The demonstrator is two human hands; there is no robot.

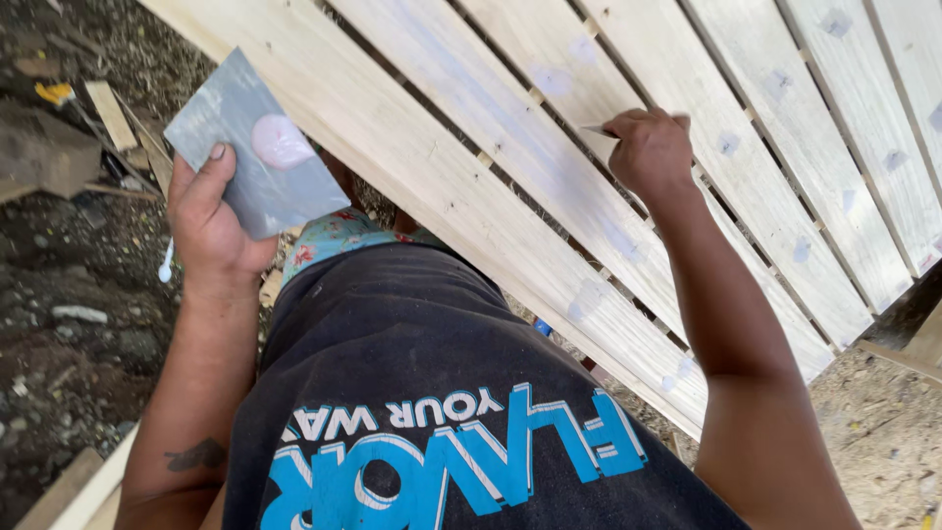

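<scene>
Holding grey board (pixel 250 147), pink filler blob (pixel 281 140)

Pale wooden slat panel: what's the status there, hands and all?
Left hand holds a grey flat board carrying a pinkish filler blob. Right hand presses a thin blade onto the pale wooden slat panel. Nothing in the way.

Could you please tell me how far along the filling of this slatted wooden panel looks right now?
Many pale filler patches already dot the slatted wooden panel. In hand: the right hand presses a small blade to a slat, while the left hand holds a grey board carrying a pink blob of filler. The patches look unsanded; how many spots remain unfilled is unclear.
</scene>
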